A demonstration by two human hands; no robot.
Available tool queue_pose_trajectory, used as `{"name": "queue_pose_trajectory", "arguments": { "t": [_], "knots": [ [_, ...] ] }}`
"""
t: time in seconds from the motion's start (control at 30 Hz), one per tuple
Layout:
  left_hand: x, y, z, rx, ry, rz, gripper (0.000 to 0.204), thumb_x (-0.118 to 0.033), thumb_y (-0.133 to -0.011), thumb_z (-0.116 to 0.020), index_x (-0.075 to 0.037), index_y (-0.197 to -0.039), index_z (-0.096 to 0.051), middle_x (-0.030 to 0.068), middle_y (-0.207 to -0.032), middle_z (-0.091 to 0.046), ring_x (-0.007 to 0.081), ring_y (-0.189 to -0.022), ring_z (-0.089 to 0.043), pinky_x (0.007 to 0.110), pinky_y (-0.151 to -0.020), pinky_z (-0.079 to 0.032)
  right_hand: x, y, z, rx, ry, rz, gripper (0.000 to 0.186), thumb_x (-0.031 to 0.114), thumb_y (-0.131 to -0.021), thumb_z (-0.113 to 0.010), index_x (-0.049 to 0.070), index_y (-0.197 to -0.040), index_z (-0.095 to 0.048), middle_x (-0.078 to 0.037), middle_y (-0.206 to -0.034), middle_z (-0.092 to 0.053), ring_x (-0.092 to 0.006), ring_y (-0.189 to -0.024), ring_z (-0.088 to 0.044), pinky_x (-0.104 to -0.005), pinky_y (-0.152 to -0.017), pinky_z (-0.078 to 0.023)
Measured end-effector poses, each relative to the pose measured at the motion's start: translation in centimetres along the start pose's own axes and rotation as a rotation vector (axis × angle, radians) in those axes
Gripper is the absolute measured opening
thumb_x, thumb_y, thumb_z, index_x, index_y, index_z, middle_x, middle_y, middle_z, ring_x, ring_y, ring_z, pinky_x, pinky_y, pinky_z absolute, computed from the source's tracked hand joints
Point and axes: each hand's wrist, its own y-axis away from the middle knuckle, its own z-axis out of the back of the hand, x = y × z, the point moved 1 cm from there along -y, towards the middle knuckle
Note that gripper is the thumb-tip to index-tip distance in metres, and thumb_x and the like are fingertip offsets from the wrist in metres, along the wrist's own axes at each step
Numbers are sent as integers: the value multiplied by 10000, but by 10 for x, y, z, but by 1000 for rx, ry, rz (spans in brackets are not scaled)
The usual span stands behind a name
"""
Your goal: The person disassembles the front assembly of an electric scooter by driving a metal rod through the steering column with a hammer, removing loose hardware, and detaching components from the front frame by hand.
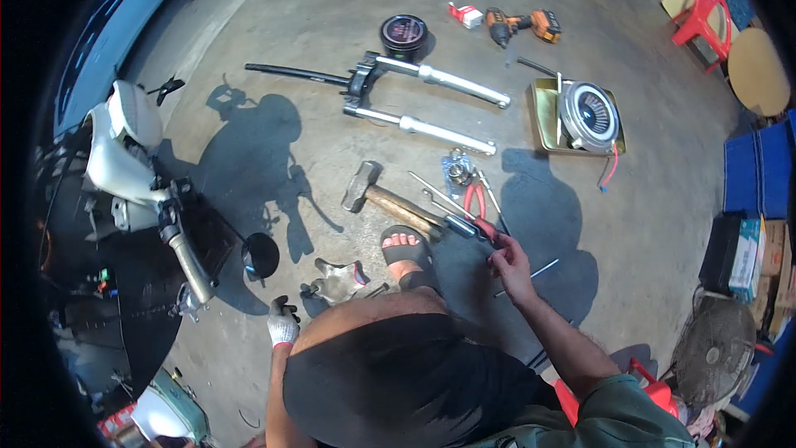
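Hammer (pixel 396 201) with a blocky grey steel head and worn wooden handle is on the grey concrete floor (pixel 332 0), so I'll go off that; bare right hand (pixel 509 267) is to the right of its handle end, fingers curled in close to a red-and-black tool handle (pixel 487 230), but honestly can't tell if it's actually gripping it; red-handled metal pliers (pixel 482 202) sit right of the hammer too, as does a small clear plastic bag of round metal parts (pixel 458 169); left hand (pixel 283 323), in a white knit glove with black fingers, is down to the left of the hammer, loosely half open with nothing I can see in it; nearest bit to that one is a lumpy grey metal casting (pixel 338 282), just below the hammer; past the hammer there's a silver-and-black two-legged metal fork (pixel 427 75), and way off to its left a white motorbike (pixel 124 166).
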Motion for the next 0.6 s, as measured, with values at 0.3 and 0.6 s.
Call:
{"name": "queue_pose_trajectory", "arguments": {
  "t": [0.3, 0.6],
  "knots": [
    [-45, 49, 135, 358, -800, -209, 252, -242, -904, -529, -103, -1022, -703, 189, -1018, -696, 389, -945, -654, 456, -831, -515, 51, -17, -62, 253, -132, -27, 431, 76, -934, -568, 28, -1355, -485, -43, -899, -599, -111, -742, -554, -248, -616, -480],
    [-4, 179, 373, -3, -438, 379, 318, -100, -908, -441, -87, -1135, -664, 58, -795, -689, 151, -590, -587, 327, -544, -497, 204, -40, -168, 841, 133, 130, 540, 200, -901, -659, 43, -1387, -485, -41, -1034, -610, -81, -842, -568, -208, -689, -483]
  ]
}}
